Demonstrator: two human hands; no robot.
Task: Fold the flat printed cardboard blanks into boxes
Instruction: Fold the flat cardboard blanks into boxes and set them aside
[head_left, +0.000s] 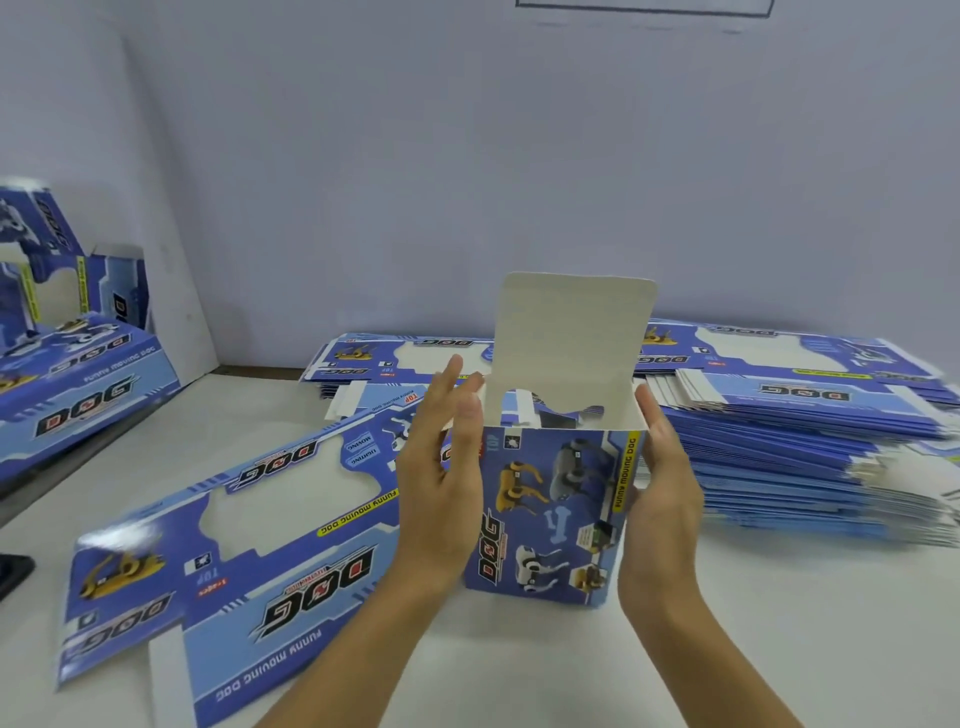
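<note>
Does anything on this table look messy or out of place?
Slightly. The stack of flat blanks on the right has slid askew, its edges fanned out rather than squared. One loose blank lies crooked on the table. The box between the left hand and right hand looks undamaged.

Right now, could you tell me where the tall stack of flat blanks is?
In the head view, the stack of flat blanks sits on the white table at the right, against the wall, just behind the right hand and the half-folded box.
</note>
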